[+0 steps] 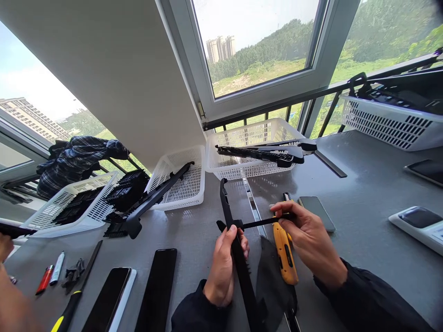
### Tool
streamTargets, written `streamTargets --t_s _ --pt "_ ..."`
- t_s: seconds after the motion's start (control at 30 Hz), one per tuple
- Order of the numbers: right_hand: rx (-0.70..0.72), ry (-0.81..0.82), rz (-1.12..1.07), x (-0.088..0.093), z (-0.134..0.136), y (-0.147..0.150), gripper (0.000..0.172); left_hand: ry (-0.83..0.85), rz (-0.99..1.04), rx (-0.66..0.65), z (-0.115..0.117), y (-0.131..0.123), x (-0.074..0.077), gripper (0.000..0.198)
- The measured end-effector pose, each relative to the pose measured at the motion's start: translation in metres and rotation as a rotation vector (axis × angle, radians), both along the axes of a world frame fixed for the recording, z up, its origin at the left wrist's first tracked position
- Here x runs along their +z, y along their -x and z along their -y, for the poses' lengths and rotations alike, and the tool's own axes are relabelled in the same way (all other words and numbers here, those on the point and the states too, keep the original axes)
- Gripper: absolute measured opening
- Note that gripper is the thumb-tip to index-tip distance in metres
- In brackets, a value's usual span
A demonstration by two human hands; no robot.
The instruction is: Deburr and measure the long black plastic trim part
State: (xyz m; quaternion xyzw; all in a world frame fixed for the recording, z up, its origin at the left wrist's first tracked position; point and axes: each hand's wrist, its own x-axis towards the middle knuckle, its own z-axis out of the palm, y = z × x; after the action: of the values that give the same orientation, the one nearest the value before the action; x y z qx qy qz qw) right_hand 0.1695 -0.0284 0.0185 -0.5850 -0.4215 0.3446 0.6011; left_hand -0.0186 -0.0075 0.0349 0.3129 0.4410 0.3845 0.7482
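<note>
My left hand [223, 265] is closed around a long black plastic part [244, 272], which slants from the table's near side up toward the baskets. In my right hand [308, 235] a thin black strip [261, 222] is pinched between thumb and fingers. The strip's other end meets the plastic part beside my left thumb; whether the two are joined I cannot tell. Below my right hand lies a yellow-handled tool [284, 253], beside a dark cloth-like piece [272, 281]. A metal ruler-like strip [252, 200] lies beyond the hands.
White baskets [187, 200] with black plastic parts stand along the window side. Phones [155, 290], a red lighter [44, 280] and a black-and-yellow-handled tool [71, 306] lie to the left. Another person's arm [12, 295] enters at the left edge. A white device [418, 226] is at right.
</note>
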Motion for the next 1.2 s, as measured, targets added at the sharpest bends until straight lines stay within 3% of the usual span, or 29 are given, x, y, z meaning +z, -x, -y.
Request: streamTargets --t_s 0.27,0.57,0.87,1.2 --pt "0.007 -0.018 0.012 0.0029 -0.0006 -0.0001 0.024 0.009 -0.024 0.013 0.0010 -0.0002 0.0070 0.050" --pt "0.032 0.027 0.003 0.0029 -0.0004 -0.0008 0.029 0.002 -0.008 0.014 0.0015 0.0003 0.0031 0.049" --pt "0.023 -0.028 0.014 0.0033 -0.0003 -0.0009 0.027 0.000 0.007 0.020 0.0010 -0.0002 0.0032 0.045" --pt "0.043 0.021 -0.008 0.0085 0.0005 -0.0008 0.027 -0.023 0.042 -0.018 0.0024 0.0005 0.0062 0.041"
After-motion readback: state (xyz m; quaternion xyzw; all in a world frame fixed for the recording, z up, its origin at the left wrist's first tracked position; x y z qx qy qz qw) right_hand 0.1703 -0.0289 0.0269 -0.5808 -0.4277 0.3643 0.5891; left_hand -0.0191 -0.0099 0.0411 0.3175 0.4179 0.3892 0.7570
